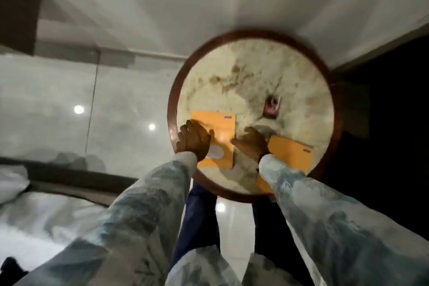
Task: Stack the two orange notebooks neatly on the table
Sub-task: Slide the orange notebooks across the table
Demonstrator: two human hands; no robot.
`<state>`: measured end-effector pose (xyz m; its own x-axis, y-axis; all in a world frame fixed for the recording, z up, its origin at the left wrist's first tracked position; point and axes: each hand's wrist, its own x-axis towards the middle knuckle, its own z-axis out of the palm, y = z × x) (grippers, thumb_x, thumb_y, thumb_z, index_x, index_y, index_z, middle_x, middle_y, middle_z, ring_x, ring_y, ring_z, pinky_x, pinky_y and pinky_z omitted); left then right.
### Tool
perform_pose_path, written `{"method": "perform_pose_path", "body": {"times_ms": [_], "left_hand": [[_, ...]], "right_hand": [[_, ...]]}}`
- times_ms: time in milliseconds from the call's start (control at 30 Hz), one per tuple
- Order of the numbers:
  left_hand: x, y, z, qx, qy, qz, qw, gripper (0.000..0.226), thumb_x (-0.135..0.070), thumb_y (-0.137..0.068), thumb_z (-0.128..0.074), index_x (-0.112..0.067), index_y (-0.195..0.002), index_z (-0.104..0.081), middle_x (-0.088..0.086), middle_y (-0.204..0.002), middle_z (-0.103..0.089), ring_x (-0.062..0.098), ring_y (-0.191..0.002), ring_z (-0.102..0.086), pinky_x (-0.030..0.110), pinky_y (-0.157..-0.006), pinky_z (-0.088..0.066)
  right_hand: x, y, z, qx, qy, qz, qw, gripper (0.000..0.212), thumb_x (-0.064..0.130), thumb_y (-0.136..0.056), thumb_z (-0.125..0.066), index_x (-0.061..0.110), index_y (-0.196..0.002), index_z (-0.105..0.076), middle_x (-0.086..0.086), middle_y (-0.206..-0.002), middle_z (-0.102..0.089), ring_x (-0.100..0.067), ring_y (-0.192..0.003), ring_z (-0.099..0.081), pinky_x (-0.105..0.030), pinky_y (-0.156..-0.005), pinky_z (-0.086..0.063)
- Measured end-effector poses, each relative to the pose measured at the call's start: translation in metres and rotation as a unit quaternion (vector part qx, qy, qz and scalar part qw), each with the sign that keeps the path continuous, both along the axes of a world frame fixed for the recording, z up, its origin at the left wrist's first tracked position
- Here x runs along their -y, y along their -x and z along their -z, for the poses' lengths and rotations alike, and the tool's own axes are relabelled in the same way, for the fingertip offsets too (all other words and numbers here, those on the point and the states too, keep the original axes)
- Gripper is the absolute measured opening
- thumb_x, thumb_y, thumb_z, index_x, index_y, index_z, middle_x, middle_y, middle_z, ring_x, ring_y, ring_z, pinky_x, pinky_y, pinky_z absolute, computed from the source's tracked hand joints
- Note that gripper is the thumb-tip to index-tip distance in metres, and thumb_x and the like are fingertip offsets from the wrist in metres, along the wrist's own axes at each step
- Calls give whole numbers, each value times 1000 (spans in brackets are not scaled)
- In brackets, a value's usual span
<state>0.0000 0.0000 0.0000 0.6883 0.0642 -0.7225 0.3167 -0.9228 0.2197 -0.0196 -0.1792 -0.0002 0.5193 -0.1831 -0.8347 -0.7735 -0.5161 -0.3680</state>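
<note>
Two orange notebooks lie flat and apart on a round marble table point(250, 62) with a dark wooden rim. The left notebook point(220, 132) sits at the table's near left; my left hand point(193, 140) rests on its left edge, fingers spread. The right notebook point(290, 153) lies at the near right, partly under my right forearm. My right hand point(251, 144) hovers palm down between the two notebooks, over the right one's left corner, fingers apart. The frame is blurred, so whether either hand is gripping is unclear.
A small dark card-like object point(272, 107) lies on the table behind the right notebook. Glossy pale floor point(69, 111) spreads to the left, a white wall point(185, 7) behind. White bedding point(21, 216) sits at lower left. My legs stand under the table's near edge.
</note>
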Motion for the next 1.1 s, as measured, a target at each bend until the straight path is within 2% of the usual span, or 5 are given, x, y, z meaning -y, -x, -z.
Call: {"method": "perform_pose_path", "body": {"times_ms": [200,533,700,800,1100], "left_hand": [[-5,-1,37,52,-10,-132,990,46,-37,-94,-59,-8,-130,-55,18,-132,-60,40,-120,-59,50,-105,-53],[23,-65,37,79,308,-338,886,7,-11,-101,-43,-17,-100,-46,-2,-85,-53,19,-79,-52,35,-75,-45],[50,-152,37,173,249,-263,916,11,-17,-95,-61,-9,-89,-63,20,-85,-71,38,-81,-68,48,-76,-57],[68,-200,49,196,210,-213,934,17,-13,-84,-72,-2,-76,-63,17,-74,-67,31,-69,-63,43,-68,-54],[91,-223,73,173,81,-122,974,48,-24,-85,-81,2,-121,-63,24,-130,-65,41,-119,-65,49,-100,-58]], "right_hand": [[-32,32,43,69,36,108,991,26,21,-78,-80,15,-95,-61,-13,-93,-75,-34,-93,-70,-36,-78,-54],[-5,-23,53,158,-2,246,956,26,24,-82,-83,6,-94,-70,-4,-87,-72,-22,-82,-66,-19,-63,-47],[29,-113,48,214,49,232,948,19,10,-80,-81,2,-96,-72,-15,-90,-76,-25,-83,-68,-5,-52,-40],[49,-162,51,214,88,213,949,21,15,-78,-80,5,-95,-74,-15,-98,-79,-32,-94,-72,-24,-67,-48],[72,-195,71,174,177,48,967,35,33,-80,-78,6,-102,-71,-16,-119,-69,-36,-118,-61,-38,-89,-51]]}}
